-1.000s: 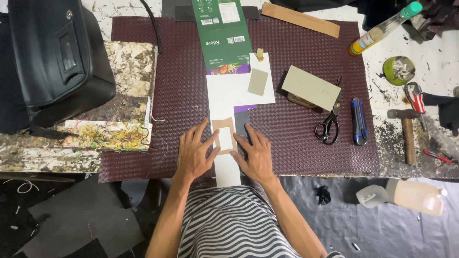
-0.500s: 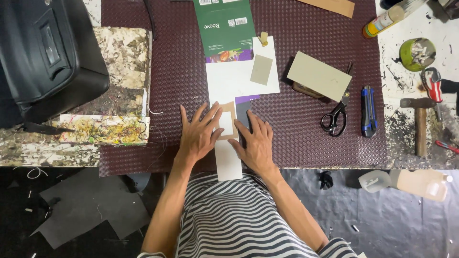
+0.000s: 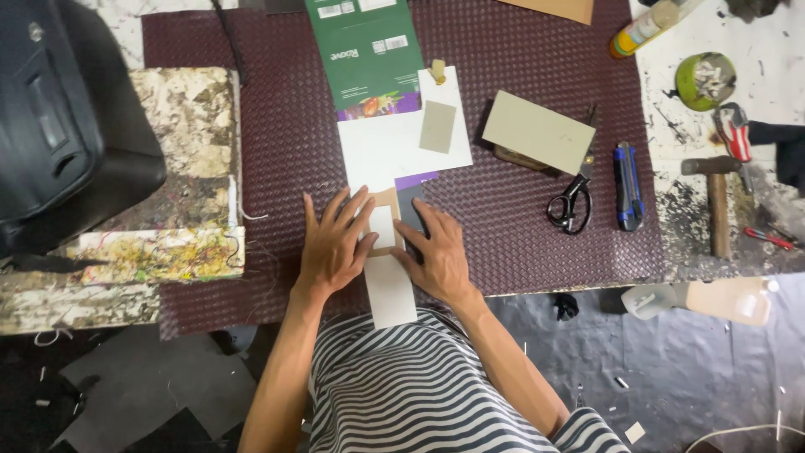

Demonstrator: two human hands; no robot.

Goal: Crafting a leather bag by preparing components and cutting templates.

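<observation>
Pressing flat, open-fingered, both left hand (image 3: 333, 245) and right hand (image 3: 438, 254) hold a cardboard frame (image 3: 386, 220) on the maroon textured mat (image 3: 520, 218); floor below looks dark.

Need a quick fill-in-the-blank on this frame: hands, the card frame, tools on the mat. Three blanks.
1. Both hands, left hand and right hand, press a tan cardboard frame onto a ____ paper strip.
2. The black-handled scissors lie on the ____ woven mat.
3. The utility knife beside them is ____ and black.

Missing words: white; maroon; blue
</observation>
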